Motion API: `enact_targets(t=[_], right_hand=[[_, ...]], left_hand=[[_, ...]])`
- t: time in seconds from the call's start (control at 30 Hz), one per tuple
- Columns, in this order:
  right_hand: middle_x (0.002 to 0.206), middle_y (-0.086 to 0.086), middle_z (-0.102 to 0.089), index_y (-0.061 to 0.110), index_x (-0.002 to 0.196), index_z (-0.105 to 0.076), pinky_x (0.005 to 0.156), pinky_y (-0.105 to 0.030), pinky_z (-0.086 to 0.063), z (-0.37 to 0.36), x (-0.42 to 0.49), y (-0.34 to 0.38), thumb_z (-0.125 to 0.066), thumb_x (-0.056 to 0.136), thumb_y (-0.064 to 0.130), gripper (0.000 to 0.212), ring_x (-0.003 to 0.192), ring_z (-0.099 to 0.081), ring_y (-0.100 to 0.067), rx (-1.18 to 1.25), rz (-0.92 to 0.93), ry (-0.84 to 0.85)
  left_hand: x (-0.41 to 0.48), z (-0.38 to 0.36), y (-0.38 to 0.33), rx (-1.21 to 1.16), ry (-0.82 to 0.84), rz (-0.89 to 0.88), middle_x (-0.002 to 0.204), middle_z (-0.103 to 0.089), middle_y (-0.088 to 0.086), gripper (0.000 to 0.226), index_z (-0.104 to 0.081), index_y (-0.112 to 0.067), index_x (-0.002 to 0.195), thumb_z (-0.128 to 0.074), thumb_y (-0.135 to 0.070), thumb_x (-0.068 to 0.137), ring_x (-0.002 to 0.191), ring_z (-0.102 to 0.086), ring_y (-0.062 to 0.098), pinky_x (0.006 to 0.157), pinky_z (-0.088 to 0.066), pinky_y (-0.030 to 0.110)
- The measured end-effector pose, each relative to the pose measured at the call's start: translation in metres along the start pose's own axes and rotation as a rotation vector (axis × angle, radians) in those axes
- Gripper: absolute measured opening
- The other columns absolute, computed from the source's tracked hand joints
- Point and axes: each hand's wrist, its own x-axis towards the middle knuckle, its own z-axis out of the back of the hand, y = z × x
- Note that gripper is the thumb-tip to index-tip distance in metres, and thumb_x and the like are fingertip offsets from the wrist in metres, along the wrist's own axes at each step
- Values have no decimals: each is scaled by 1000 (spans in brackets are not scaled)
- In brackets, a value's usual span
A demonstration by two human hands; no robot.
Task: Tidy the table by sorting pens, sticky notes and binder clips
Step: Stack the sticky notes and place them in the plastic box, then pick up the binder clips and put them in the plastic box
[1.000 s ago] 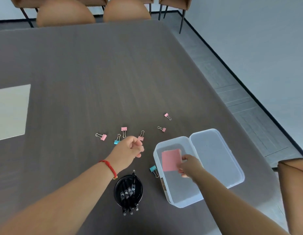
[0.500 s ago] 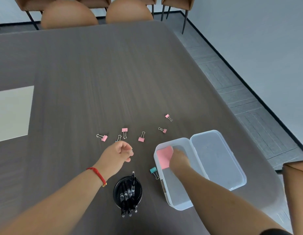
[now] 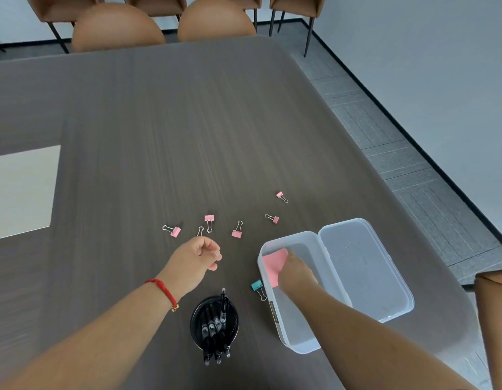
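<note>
While right hand [image 3: 296, 273] rests on pink note [image 3: 273, 266] in box [image 3: 302, 343] far-left corner, grip unclear, left hand [image 3: 197, 258] hovers loosely curled, holding nothing visible. Pens [image 3: 214, 325] upright in cup [image 3: 195, 322]. Clips [image 3: 237, 230] scattered beyond; bare tabletop [image 3: 174, 122] farther out.

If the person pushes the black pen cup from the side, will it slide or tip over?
The black pen cup would probably tip rather than slide if pushed high: the pens stand taller than its rim and lean to one side. A low push near its base should slide it on the smooth table. Its mesh looks light.
</note>
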Motion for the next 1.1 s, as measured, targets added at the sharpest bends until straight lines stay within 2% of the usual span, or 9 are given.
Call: enact_targets(t=[0.13,0.27,0.4,0.47,0.63,0.7,0.83,0.97,1.1], right_hand=[[143,-14,-40,9,151,-16,98,-46,-46,4,-11,-2,-46,96,24,64,125,-51,-35,-183,96,-24],[132,-15,-45,5,131,-53,92,-36,-51,43,-39,6,-50,91,7,40,115,-48,-31,-533,314,-130],[129,-10,-41,10,123,-54,75,-32,-49,58,-97,39,-44,91,7,34,112,-47,-28,-347,574,-310],[121,-8,-50,13,124,-48,81,-36,-49,38,-111,54,-46,90,7,34,107,-57,-28,-192,580,-169],[112,-13,-56,7,114,-62,80,-33,-49,-11,-81,72,-53,85,5,30,100,-55,-28,-749,611,-6],[108,-9,-60,13,106,-67,78,-31,-47,-16,-73,74,-53,84,7,26,96,-56,-27,-893,590,41],[120,-12,-55,4,118,-58,88,-35,-52,-24,-53,79,-52,86,-5,34,112,-55,-28,-656,507,42],[123,-16,-56,5,122,-50,89,-39,-52,-25,-50,84,-51,85,-6,39,114,-60,-31,-505,398,64],[123,-16,-55,5,122,-50,88,-41,-52,-26,-46,88,-49,88,-3,36,114,-59,-33,-551,396,60]], left_hand=[[4,0,1,-2,2,17,82,-69,-3,13,-57,-20,81,-53,-12,90,69,-65,12,64,-44,27],[6,-1,2,-20,2,22,85,-69,-1,12,-57,-19,82,-52,-12,90,70,-64,12,66,-44,25],[9,4,9,-49,-22,20,90,-70,2,8,-58,-19,83,-54,-14,88,72,-66,13,66,-43,25],[12,8,13,-67,-42,36,92,-70,4,9,-58,-19,81,-55,-14,87,71,-66,15,63,-42,25],[20,25,31,-64,-149,97,85,-65,5,12,-58,-17,75,-55,-10,85,74,-63,22,57,-41,26],[26,34,45,-26,-172,160,84,-64,6,7,-59,-11,83,-53,-13,84,79,-63,25,66,-49,34],[50,49,73,89,-201,223,88,-60,9,6,-53,-14,81,-59,-17,81,79,-60,31,86,-55,49],[77,46,85,298,-290,204,121,-49,15,33,-54,-11,115,-58,-11,82,78,-58,31,74,-48,32],[109,44,93,444,-323,59,135,-43,14,51,-43,-15,133,-54,-5,84,113,-51,35,95,-47,43]])
